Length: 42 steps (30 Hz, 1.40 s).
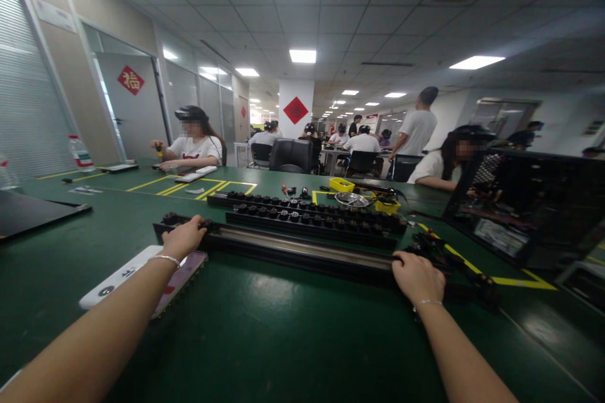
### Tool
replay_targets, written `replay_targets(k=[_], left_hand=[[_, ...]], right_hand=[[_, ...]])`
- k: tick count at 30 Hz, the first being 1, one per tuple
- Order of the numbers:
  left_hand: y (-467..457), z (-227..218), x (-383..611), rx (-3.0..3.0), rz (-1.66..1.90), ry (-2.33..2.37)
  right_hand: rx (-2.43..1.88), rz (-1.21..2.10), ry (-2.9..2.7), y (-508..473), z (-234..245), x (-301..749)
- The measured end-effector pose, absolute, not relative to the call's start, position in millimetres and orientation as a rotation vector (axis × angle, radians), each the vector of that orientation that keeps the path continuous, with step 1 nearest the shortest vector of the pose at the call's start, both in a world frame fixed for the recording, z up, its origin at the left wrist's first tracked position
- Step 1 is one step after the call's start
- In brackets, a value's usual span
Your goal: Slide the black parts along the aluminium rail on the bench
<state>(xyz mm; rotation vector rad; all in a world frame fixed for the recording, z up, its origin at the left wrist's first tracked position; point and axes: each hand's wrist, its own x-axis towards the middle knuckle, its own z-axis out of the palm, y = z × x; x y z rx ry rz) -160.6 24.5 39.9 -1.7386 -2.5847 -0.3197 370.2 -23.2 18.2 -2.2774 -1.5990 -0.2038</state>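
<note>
A long black rail (297, 250) with a shiny strip along its top lies across the green table in front of me. Near its left end, my left hand (183, 238) is closed round it, fingers over the far edge. Toward the right end my right hand (420, 277) grips the same rail, its fingertips curled out of sight. Just behind it stand two more black rails (302, 219) lined with round black pieces. Below my left wrist lie a white device (123, 277) and a pinkish phone-like slab (185, 277), partly covered by my arm.
An open black computer case (513, 208) stands at the right, with dark cables (435, 245) beside it. Yellow bins (341, 184) and a round metal dish (352, 199) sit behind the rails. A bottle (81, 154) stands at far left. People (196, 148) sit across the table and at right.
</note>
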Motion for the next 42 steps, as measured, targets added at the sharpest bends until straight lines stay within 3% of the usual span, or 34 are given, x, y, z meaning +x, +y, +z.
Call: replay_targets(k=[42], left_hand=[[40.0,31.5,-155.2,-1.576,-0.560,-2.771]], right_hand=[[-2.273,-0.231,-1.604,-21.3,16.6,372.1]])
